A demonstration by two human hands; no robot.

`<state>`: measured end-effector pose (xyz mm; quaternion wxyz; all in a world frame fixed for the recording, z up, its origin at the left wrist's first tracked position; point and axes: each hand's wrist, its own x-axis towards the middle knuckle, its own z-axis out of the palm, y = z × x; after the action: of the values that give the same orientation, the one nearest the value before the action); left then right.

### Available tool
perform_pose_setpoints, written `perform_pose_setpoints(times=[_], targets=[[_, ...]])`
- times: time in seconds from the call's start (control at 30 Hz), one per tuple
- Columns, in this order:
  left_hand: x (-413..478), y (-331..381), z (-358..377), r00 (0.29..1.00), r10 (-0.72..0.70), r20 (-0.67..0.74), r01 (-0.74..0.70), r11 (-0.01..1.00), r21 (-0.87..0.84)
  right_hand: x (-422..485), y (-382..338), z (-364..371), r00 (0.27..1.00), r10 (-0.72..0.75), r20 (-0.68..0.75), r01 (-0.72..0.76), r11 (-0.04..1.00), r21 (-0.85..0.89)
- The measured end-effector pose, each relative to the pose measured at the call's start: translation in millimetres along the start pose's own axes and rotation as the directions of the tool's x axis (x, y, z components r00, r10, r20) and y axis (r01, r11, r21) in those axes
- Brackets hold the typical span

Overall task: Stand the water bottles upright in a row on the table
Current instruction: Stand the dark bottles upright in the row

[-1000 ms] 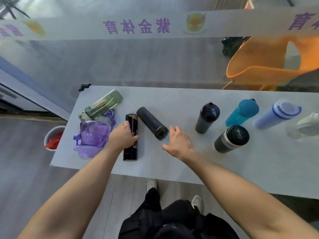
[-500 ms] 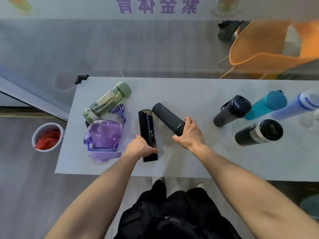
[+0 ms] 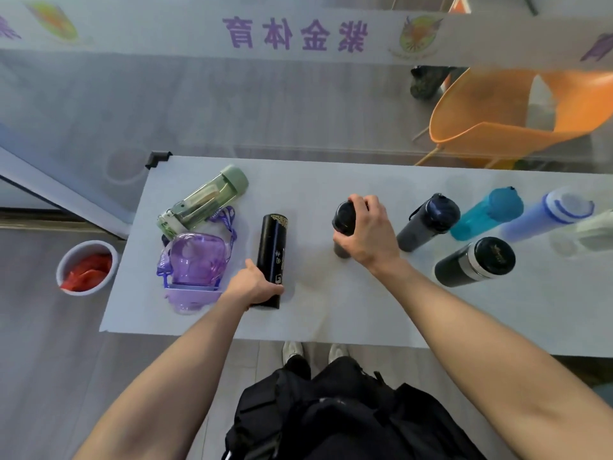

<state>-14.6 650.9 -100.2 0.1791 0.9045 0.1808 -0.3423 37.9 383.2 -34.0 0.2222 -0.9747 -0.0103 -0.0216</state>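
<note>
the tall shiny black bottle with gold writing (image 3: 272, 260) lies flat on the pale grey table (image 3: 331, 313). its long side points away from the person, and its near end is toward them. the left hand (image 3: 253, 287) is wrapped around that near end, so this hand is the closer one, and i think it must tip the far end up. to the right of this bottle, the right hand (image 3: 366, 232) grips a dark grey round bottle (image 3: 344, 218) that looks almost upright. further right stand a dark navy bottle (image 3: 428, 222), a teal one (image 3: 487, 212) and a blue and white one (image 3: 547, 214). to the left lie a green see-through bottle (image 3: 204, 202) and a purple jug (image 3: 192, 260).
</note>
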Motion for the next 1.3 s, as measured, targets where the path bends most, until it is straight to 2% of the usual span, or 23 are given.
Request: perform_pose_setpoints(times=[0.13, 0.23, 0.33, 0.43, 0.5, 0.6, 0.73, 1.07, 1.23, 1.3], targets=[[-7.1, 3.0, -28.3, 0.995, -0.006, -0.100, 0.011, 0.999, 0.052, -5.3, 9.7, 1.1, 1.000, -0.014, -0.014, 0.014, 1.000, 0.005], [-12.8, 14.5, -52.8, 0.964, 0.038, -0.263, -0.016, 0.996, 0.083, -10.2, 15.0, 0.1, 0.999, -0.033, -0.010, 0.033, 0.999, 0.004], [-17.8, 35.1, -75.5, 0.869, 0.140, -0.474, -0.128, 0.990, 0.058, -7.5, 13.3, -0.8, 0.999, -0.038, 0.006, 0.038, 0.999, -0.001], [-21.4, 64.3, -97.0, 0.785, 0.243, -0.570, -0.278, 0.960, 0.028, -6.3, 11.4, -1.2, 0.999, -0.032, 0.018, 0.031, 0.999, 0.005], [-22.7, 83.6, -107.7, 0.754, 0.338, -0.563, -0.367, 0.928, 0.065, -6.2, 12.4, -1.5, 0.999, -0.033, 0.028, 0.032, 0.999, 0.025], [-22.9, 105.4, -114.9, 0.728, 0.491, -0.479, -0.469, 0.866, 0.175, -4.7, 13.9, -1.1, 0.999, -0.031, 0.037, 0.030, 0.999, 0.041], [-24.9, 125.5, -116.8, 0.696, 0.603, -0.390, -0.550, 0.797, 0.251, -4.1, 15.0, 0.1, 0.999, -0.032, 0.037, 0.030, 0.999, 0.034], [-24.6, 142.4, -107.2, 0.697, 0.626, -0.350, -0.582, 0.779, 0.235, -7.0, 12.7, 1.2, 1.000, -0.019, 0.017, 0.019, 0.999, 0.035], [-27.5, 139.1, -109.5, 0.721, 0.610, -0.329, -0.564, 0.792, 0.232, -0.8, 8.2, -17.1, 0.983, -0.020, 0.181, 0.033, 0.997, -0.068], [-28.6, 131.1, -114.4, 0.731, 0.597, -0.331, -0.546, 0.802, 0.242, -4.1, 2.2, -33.2, 0.992, -0.061, 0.107, 0.072, 0.993, -0.098]])
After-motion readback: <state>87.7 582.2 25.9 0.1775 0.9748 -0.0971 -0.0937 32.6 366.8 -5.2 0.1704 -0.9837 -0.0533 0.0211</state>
